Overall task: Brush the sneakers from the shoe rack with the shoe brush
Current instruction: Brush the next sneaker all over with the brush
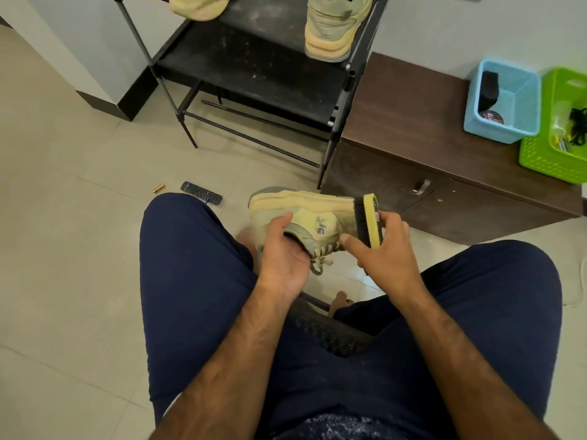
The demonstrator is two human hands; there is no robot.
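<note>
Seemingly midway, the left hand (282, 249) grips a tan suede sneaker (305, 217) between the knees while the right hand (386, 252) clasps a yellow-backed black-bristled shoe brush (368, 220) against it, its mate (333, 27) waiting at the black metal shoe rack (254, 65)'s right edge.

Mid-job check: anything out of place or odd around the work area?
Yes: a remote control lies on the floor past the left knee, with a loose battery apart from it, to its left. Neither belongs to shoe cleaning. The shoe rack shelf looks dusty and scuffed.
</note>
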